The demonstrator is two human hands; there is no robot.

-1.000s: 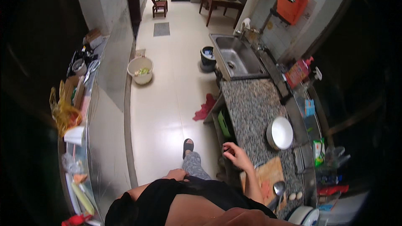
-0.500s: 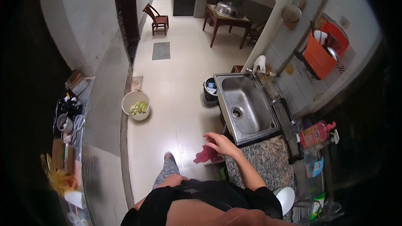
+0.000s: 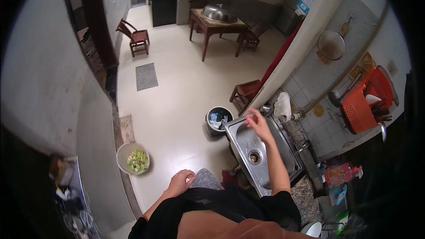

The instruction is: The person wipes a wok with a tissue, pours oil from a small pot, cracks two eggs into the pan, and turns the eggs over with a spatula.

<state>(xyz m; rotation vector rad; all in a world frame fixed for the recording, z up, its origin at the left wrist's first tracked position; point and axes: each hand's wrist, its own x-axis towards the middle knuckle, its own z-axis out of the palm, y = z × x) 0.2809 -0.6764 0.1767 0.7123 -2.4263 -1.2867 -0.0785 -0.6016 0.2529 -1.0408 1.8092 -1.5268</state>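
My right hand (image 3: 259,127) reaches over the far part of the stainless steel sink (image 3: 261,180), its fingers apart and holding nothing. It is near the faucet (image 3: 266,109) in the sink's far corner, without visibly touching it. Over the pipe beside the faucet hangs a white cloth (image 3: 282,107). My left hand (image 3: 180,182) hangs low beside my grey-patterned trouser leg (image 3: 206,179), fingers loosely curled in with nothing seen in them. A dark red cloth (image 3: 229,179) shows below the sink's near left side, partly hidden.
A lined trash bin (image 3: 218,121) stands left of the sink. A pale bucket (image 3: 133,158) with chopped greens is on the floor by the left wall. An orange basket (image 3: 359,111) of utensils hangs at right. Farther off are a wooden table (image 3: 221,27) and a chair (image 3: 138,40).
My right hand has moved forward from beside the red cloth to above the sink. My left hand has come away from my body. The view has shifted forward, nearer the sink.
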